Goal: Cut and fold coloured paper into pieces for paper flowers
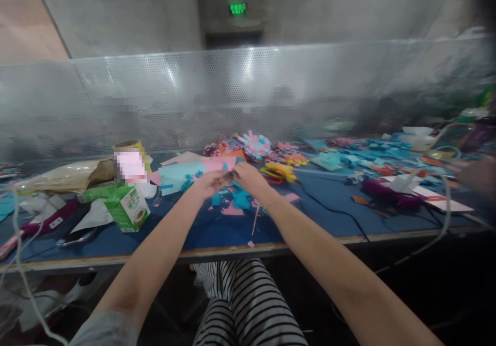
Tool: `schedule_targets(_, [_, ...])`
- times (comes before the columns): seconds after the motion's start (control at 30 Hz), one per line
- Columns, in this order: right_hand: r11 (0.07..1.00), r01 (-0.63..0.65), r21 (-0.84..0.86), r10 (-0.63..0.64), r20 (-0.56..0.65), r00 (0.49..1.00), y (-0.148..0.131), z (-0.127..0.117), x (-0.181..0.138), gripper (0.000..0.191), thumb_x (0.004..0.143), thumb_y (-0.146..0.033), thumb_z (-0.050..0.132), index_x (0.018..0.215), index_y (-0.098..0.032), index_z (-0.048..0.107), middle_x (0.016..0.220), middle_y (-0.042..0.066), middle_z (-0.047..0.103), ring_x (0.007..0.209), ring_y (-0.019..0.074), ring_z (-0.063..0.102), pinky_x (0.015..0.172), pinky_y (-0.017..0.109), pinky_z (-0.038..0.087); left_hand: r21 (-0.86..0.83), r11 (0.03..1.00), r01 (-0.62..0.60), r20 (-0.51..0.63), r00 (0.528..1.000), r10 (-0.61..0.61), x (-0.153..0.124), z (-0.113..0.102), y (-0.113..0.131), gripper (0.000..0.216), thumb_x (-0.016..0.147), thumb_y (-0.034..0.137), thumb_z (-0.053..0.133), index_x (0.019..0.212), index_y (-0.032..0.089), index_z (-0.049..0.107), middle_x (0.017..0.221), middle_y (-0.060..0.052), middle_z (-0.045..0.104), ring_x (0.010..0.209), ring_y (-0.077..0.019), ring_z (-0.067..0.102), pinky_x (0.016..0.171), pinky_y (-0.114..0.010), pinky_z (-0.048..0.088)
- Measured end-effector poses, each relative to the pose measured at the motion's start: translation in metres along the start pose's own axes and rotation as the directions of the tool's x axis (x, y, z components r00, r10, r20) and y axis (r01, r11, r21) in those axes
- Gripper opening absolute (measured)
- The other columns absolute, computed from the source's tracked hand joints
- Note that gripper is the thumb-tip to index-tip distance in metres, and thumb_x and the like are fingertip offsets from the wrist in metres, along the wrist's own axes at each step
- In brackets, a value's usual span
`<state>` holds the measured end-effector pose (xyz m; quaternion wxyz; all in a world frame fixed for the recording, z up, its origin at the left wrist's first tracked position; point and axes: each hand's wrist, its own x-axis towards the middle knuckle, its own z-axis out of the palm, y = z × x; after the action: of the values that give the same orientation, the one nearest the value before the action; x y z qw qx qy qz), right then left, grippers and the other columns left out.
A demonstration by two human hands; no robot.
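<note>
Above the blue table (232,240), my left hand (211,183) and my right hand (250,178) meet with their fingertips pinched together. Whatever they hold is small and blurred; a bit of blue shows at the fingertips. Around them lie blue paper pieces (241,200), a pink scrap (233,210) and a large light-blue sheet (172,176). Just right of my right hand is a yellow tool with a black cord (282,172), shaped like a glue gun. Behind my hands sits a pink and blue paper flower (253,144).
A green and white carton (127,209) stands left, near a yellow tub (145,155). Purple power strips (391,193) and white cables (448,201) lie on both sides. A perforated metal screen (232,93) closes the back. Another person's blurred hand (478,178) is at far right.
</note>
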<state>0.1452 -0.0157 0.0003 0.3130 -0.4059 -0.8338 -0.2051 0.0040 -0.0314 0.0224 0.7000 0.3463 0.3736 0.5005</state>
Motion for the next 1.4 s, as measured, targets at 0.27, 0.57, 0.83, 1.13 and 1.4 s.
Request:
schedule_targets(0.27, [0.982, 0.120, -0.148, -0.096, 0.161, 0.982, -0.005, -0.008, 0.001, 0.018, 0.081, -0.009, 0.039, 0.076, -0.009, 0.056, 0.077, 0.012, 0.054, 0.079, 0.0217, 0.048, 0.072, 0.032, 0.038, -0.011, 1.000, 0.000, 0.023, 1.000, 0.001, -0.001, 0.001, 0.000, 0.013, 0.072, 0.002, 0.051, 0.063, 0.007, 0.058, 0.064, -0.009, 0.063, 0.072, -0.0157, 0.062, 0.087, -0.031, 0.044])
schedule_targets(0.57, [0.982, 0.152, -0.107, -0.134, 0.163, 0.978, -0.004, -0.001, -0.006, 0.023, 0.080, -0.010, 0.042, 0.098, -0.007, 0.055, 0.090, 0.013, 0.055, 0.087, 0.0212, 0.048, 0.079, 0.031, 0.039, -0.073, 0.997, -0.019, -0.065, 0.998, 0.014, 0.001, -0.002, 0.004, 0.013, 0.074, 0.003, 0.049, 0.063, 0.007, 0.055, 0.059, -0.007, 0.061, 0.063, -0.0122, 0.061, 0.082, -0.028, 0.047])
schedule_targets(0.83, [0.969, 0.112, 0.219, -0.098, -0.077, 0.992, 0.002, 0.008, -0.006, 0.021, 0.082, -0.016, 0.042, 0.085, -0.010, 0.062, 0.079, 0.009, 0.055, 0.079, 0.0155, 0.050, 0.077, 0.028, 0.042, -0.066, 0.997, -0.039, -0.023, 0.999, 0.038, 0.001, -0.003, 0.006, 0.014, 0.073, 0.001, 0.049, 0.064, 0.009, 0.055, 0.062, -0.006, 0.062, 0.068, -0.0127, 0.062, 0.083, -0.028, 0.047])
schedule_targets(1.13, [0.504, -0.319, 0.803, 0.462, 0.062, 0.885, 0.013, 0.010, 0.000, 0.018, 0.064, -0.030, 0.061, 0.071, -0.013, 0.061, 0.070, 0.003, 0.060, 0.066, 0.0122, 0.055, 0.066, 0.027, 0.045, -0.003, 0.996, -0.092, 0.109, 0.990, 0.092, -0.003, -0.003, 0.006, 0.018, 0.074, 0.001, 0.047, 0.059, 0.009, 0.053, 0.066, -0.008, 0.064, 0.071, -0.0140, 0.063, 0.088, -0.032, 0.044])
schedule_targets(1.4, [0.208, -0.405, 0.890, 0.439, 0.285, 0.852, 0.008, -0.002, -0.003, 0.024, 0.063, -0.032, 0.061, 0.074, -0.011, 0.061, 0.064, 0.002, 0.060, 0.056, 0.0098, 0.055, 0.060, 0.025, 0.047, 0.083, 0.985, -0.148, 0.160, 0.978, 0.133, -0.005, -0.003, 0.005, 0.012, 0.070, 0.000, 0.053, 0.063, 0.009, 0.057, 0.072, -0.007, 0.066, 0.073, -0.0142, 0.063, 0.087, -0.033, 0.044])
